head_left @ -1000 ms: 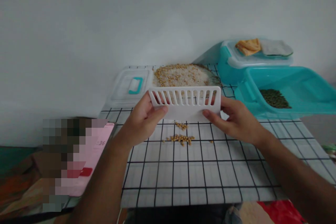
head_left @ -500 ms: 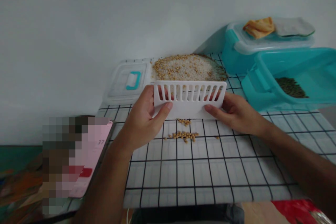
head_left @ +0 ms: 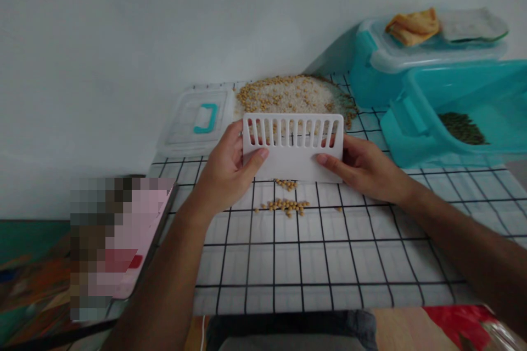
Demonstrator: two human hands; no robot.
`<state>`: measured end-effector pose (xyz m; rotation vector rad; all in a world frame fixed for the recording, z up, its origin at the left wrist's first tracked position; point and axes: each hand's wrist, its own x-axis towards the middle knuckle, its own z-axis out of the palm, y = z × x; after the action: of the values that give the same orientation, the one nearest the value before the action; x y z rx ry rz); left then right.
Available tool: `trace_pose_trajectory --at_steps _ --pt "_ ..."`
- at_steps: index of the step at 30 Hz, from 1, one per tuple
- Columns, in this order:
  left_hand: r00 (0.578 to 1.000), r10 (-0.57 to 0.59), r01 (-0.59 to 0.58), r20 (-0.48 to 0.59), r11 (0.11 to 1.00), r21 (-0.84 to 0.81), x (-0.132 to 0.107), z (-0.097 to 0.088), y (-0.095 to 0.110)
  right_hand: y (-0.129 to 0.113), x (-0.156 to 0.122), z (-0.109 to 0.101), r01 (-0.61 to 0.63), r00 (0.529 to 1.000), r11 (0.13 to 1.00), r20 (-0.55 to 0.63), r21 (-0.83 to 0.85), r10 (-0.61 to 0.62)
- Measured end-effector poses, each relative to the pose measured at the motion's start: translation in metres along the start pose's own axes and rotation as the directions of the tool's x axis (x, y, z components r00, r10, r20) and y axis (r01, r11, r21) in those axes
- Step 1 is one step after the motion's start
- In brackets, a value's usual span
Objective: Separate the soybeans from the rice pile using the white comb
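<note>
A white plastic panel with a row of slots (head_left: 293,152) stands upright on the grid-patterned table (head_left: 329,263). My left hand (head_left: 226,173) grips its left end, thumb across the front. My right hand (head_left: 362,167) grips its right end the same way. Behind the panel lies a heap of white rice mixed with yellow beans (head_left: 288,96). In front of it, a small cluster of loose yellow beans (head_left: 286,205) rests on the table, with a few more (head_left: 286,184) right at the panel's foot.
A clear lid with a teal handle (head_left: 200,120) lies left of the heap. A teal tub holding green lentils (head_left: 461,120) sits at the right, with a lidded teal box (head_left: 411,60) carrying cloths behind it. A pink phone (head_left: 135,241) lies at the table's left edge.
The view has tilted down and shifted, so everything sits a little differently in frame. Both hands keep their grip on the panel, which stands nearly where it was.
</note>
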<state>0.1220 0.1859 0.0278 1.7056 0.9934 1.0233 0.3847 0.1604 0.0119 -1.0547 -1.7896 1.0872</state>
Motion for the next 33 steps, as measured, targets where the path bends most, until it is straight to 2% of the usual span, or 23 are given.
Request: trace_pose_trajectory --at_steps 14,22,33 --pt "0.999 -0.036 0.035 0.004 0.999 0.011 -0.0028 0.0005 -0.0005 -0.0037 0.0001 -0.0011 -0.021 0.999 0.998 0.047 0.051 0.019" --pt "0.997 -0.074 0.074 -0.008 0.997 -0.011 -0.0036 0.0019 0.002 -0.0042 -0.0008 -0.0007 -0.033 0.998 0.999 0.053 0.024 0.031" --pt "0.998 -0.067 0.067 0.003 0.998 -0.004 -0.0038 0.0008 0.0008 -0.0077 -0.0019 -0.0003 -0.103 0.994 0.992 0.048 0.077 0.099"
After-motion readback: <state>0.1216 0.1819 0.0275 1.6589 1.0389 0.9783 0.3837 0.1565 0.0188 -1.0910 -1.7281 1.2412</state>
